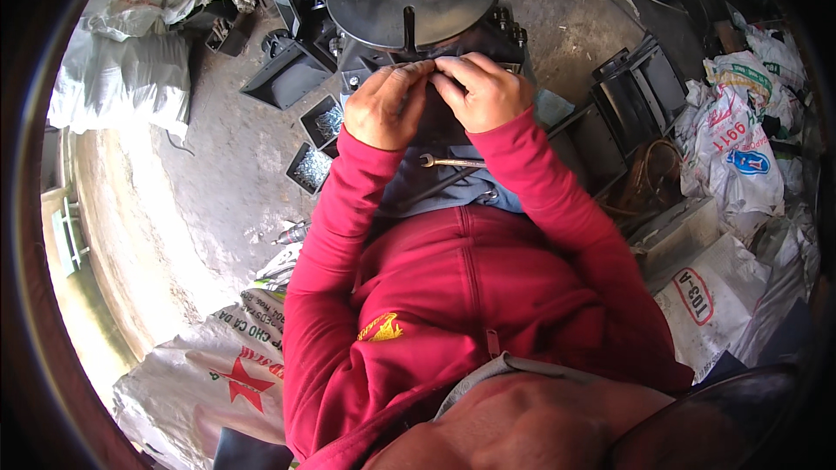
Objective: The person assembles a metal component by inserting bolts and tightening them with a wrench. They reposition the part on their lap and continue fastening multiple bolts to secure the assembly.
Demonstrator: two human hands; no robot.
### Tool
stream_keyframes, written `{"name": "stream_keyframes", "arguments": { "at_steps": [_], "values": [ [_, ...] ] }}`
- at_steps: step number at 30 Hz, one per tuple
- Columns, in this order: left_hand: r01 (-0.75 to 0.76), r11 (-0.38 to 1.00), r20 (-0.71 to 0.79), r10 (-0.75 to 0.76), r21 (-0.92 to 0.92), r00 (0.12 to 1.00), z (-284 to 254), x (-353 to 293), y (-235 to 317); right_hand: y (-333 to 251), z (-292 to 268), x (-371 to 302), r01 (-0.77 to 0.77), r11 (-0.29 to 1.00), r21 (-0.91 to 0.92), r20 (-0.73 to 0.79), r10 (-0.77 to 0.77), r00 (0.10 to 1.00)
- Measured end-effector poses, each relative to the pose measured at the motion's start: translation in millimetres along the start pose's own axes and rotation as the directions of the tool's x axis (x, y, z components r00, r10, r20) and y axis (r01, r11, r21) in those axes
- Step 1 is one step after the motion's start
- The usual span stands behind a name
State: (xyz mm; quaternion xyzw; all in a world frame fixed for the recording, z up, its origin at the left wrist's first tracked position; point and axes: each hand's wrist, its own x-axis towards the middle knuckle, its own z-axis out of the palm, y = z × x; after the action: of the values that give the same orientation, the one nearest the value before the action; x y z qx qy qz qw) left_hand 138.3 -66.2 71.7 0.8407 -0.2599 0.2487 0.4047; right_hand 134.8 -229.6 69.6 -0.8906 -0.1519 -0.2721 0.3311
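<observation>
A large dark metal disc (470,2) with a round hole and a slot lies flat in front of me, above a dark metal assembly. At its near edge my left hand (383,106) and my right hand (488,94) meet, fingertips pinched together by the slot's mouth. Whatever sits between the fingers is too small or hidden to make out. Below the hands, an open-ended wrench (453,162) lies across my lap, over blue-grey cloth.
Two small black boxes of screws (329,120) stand on the floor left of my left hand. Black metal housings (292,71) lie farther left, others (640,91) at right. White sacks (736,152) heap up on the right, another sack (209,374) at lower left.
</observation>
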Motion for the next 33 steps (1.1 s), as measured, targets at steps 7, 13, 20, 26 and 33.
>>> {"name": "stream_keyframes", "arguments": {
  "at_steps": [7,13,20,26,33],
  "values": [
    [-0.238,0.969,-0.314,0.205,-0.070,0.927,-102,12,71,1,3,-1,-0.020,0.998,-0.057,-0.014,0.019,1.000],
    [-0.619,0.785,-0.478,0.535,-0.024,0.697,-142,27,88,6,6,1,0.057,0.998,-0.020,-0.043,-0.057,0.997],
    [-0.608,0.773,-0.172,0.584,-0.182,0.794,-188,5,68,12,6,2,0.065,0.997,-0.042,-0.012,-0.065,0.998],
    [-0.430,0.803,-0.041,0.455,-0.412,0.889,-178,9,78,-5,-7,14,0.073,0.997,-0.036,0.016,-0.073,0.997],
    [0.325,0.946,0.453,-0.296,0.016,0.841,-67,-13,64,17,4,5,0.049,0.998,-0.044,0.100,-0.044,0.994]
  ]
}}
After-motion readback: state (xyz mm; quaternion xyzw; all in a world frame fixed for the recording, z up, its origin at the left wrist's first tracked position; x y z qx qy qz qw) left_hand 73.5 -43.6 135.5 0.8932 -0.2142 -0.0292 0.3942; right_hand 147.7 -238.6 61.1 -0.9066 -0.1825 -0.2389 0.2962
